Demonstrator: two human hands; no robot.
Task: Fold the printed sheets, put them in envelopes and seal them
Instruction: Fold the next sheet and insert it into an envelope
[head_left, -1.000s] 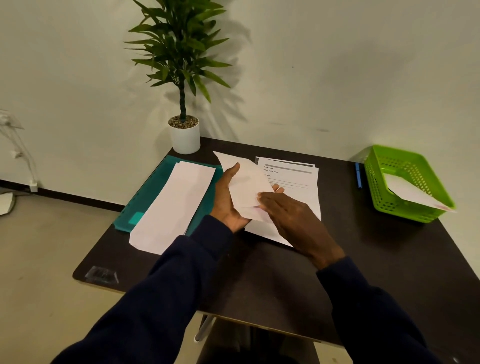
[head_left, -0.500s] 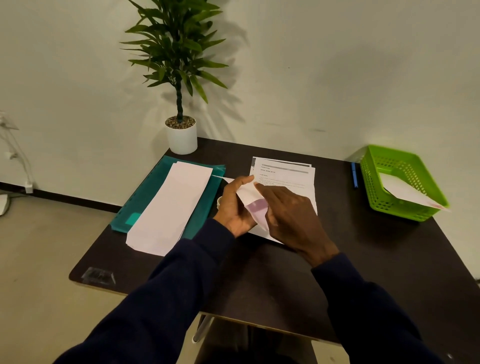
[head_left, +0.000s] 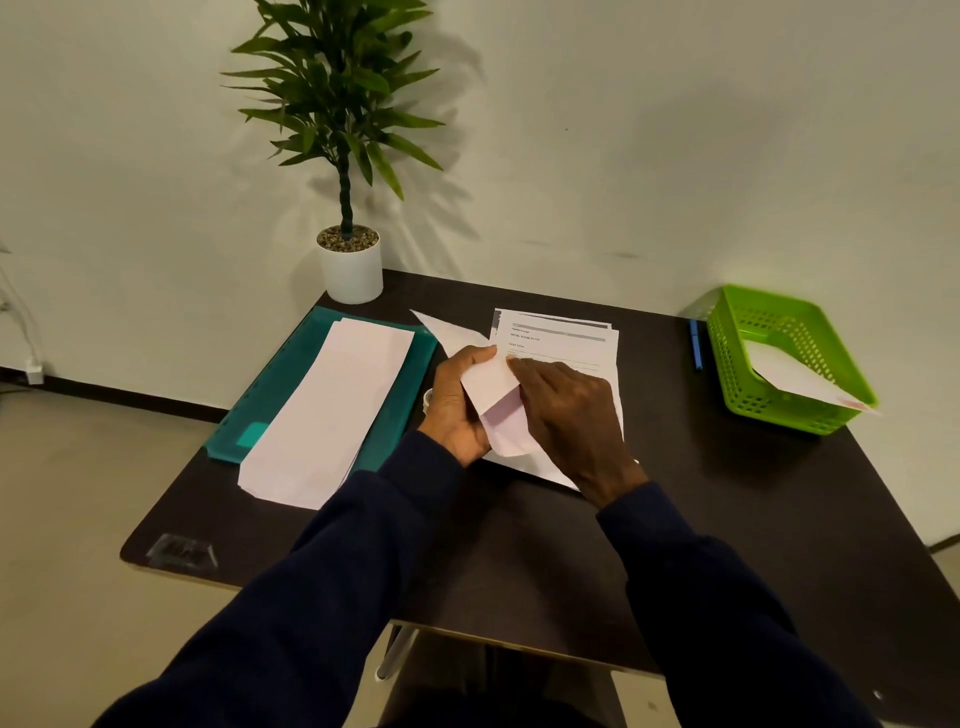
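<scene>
My left hand (head_left: 457, 402) grips a white envelope (head_left: 493, 395) at mid-table, its open flap pointing up and away to the left. My right hand (head_left: 569, 415) lies over the envelope's right side, fingers at its mouth, holding a folded sheet whose pale end shows between the hands. Under and behind both hands lies a stack of printed sheets (head_left: 563, 338). A pile of white envelopes (head_left: 332, 410) rests on a teal folder (head_left: 275, 384) to the left.
A potted plant (head_left: 349, 265) stands at the table's back left corner. A green basket (head_left: 784, 353) at the right holds a white envelope (head_left: 795, 376). A blue pen (head_left: 695, 343) lies beside the basket. A small round object peeks out left of my left hand.
The envelope has tilted from facing me to lying lower between the hands. My right hand has moved up over it, with the folded sheet at its mouth.
</scene>
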